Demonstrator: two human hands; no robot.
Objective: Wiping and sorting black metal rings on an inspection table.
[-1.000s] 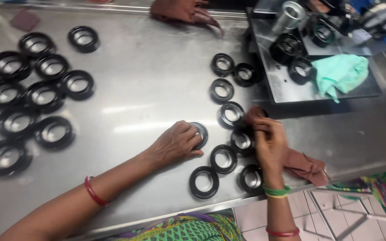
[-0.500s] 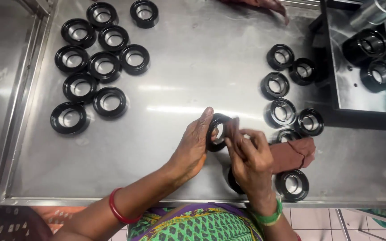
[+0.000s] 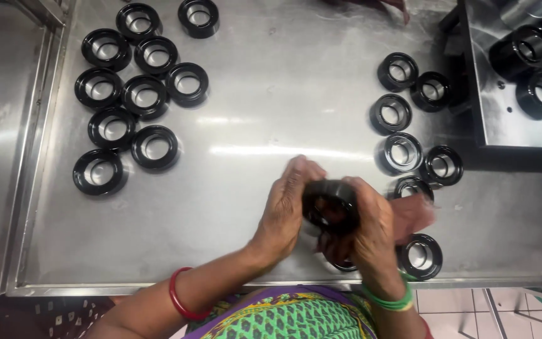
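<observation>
Between both hands, just above the near edge of the shiny metal surface (image 3: 271, 75), sits one black ring (image 3: 331, 204). The left hand (image 3: 286, 207) curls round its left side. The right hand (image 3: 371, 232) curls round its right side. A dark red cloth (image 3: 415, 213) is tucked against the right hand, and its fingers (image 3: 362, 201) press on the ring's rim. Both sets of fingers are bent in a soft grip on the ring, not flat and not squeezed into a fist. The ring is lifted a little and tipped, so its hole shows.

It looks to me like the wiping step: one ring held up and rubbed with the cloth. I think the next move needs the ring turned round so the cloth can reach every side, with a steady hold so it does not slip.

Just right of the fingers, more black rings (image 3: 401, 152) lie in a loose bunch. Far left of the fingers, another bunch of rings (image 3: 155, 147) lies close together. Up and to the right, well away from the fingers, a metal tray (image 3: 503, 125) carries two more rings.
</observation>
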